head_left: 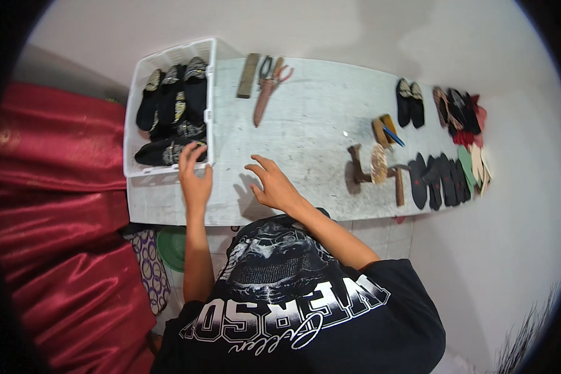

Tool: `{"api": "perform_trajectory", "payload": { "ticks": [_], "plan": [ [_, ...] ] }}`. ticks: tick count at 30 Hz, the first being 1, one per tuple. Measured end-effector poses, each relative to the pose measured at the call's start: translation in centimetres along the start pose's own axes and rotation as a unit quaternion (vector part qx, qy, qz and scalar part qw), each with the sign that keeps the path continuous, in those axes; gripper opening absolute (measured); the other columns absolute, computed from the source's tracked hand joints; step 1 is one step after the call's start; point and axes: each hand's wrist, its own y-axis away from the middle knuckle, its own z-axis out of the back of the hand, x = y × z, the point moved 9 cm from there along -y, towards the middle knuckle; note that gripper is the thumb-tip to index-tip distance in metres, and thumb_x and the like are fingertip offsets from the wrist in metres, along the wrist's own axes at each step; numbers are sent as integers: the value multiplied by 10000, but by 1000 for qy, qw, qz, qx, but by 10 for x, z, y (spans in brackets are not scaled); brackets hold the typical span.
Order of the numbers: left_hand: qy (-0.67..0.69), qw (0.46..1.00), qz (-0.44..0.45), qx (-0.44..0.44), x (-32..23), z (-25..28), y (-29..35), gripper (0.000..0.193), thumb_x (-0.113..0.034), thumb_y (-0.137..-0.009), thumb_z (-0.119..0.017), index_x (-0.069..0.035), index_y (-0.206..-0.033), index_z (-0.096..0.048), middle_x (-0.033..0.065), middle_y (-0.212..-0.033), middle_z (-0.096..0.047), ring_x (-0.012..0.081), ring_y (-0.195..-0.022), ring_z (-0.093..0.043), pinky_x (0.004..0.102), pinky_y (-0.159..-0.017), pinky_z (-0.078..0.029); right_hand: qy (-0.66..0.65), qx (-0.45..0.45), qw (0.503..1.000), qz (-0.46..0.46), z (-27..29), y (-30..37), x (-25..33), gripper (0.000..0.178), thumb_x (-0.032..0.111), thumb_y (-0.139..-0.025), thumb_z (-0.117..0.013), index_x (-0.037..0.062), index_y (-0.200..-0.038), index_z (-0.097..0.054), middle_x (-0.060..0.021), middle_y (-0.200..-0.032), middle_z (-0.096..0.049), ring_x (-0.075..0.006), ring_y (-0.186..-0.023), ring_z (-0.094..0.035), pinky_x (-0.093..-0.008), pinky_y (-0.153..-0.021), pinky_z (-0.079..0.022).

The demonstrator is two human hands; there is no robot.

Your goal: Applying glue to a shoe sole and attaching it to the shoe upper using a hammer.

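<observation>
My left hand (196, 181) reaches over the near right corner of a white plastic basket (210, 93). Its fingers are apart above the end of a black slip-on shoe (159, 153) with a patterned upper; whether they touch it I cannot tell. More black shoes (196, 93) with patterned, decorated uppers lie close together in the basket, heels and toes overlapping. Over the table (305, 131), to the right of the basket, my right hand (275, 187) is open with fingers spread and nothing in it.
Behind my hands lie a flat grey block (248, 75), pliers (285, 73) and a brown-sheathed tool (265, 100). Rightward are a metal shoe anvil (358, 165), a hammer (399, 187), a yellowish block (383, 129), a finished pair (410, 103) and black soles (433, 181). A red curtain (62, 187) hangs left.
</observation>
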Motion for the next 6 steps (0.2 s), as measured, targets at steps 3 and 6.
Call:
{"api": "perform_trajectory", "payload": {
  "ticks": [3, 6],
  "plan": [
    [55, 995, 4, 78, -42, -64, 30, 453, 50, -796, -683, -98, -1223, -716, 139, -1417, -573, 350, -1372, -516, 442, -1156, -403, -15, -15, 996, -92, 30, 53, -27, 495, 77, -844, -730, 30, -1324, -623, -280, -1502, -484, -471, -1378, -467, -506, -1161, -414],
    [112, 979, 18, 172, -82, -118, 56, 453, 40, -798, -695, -67, -1238, -712, 140, -1431, -580, 343, -1369, -532, 438, -1179, -385, 9, -45, 988, -145, 64, 97, -50, 499, 99, -856, -730, 35, -1337, -613, -276, -1519, -475, -470, -1397, -453, -500, -1172, -406]
  ]
}}
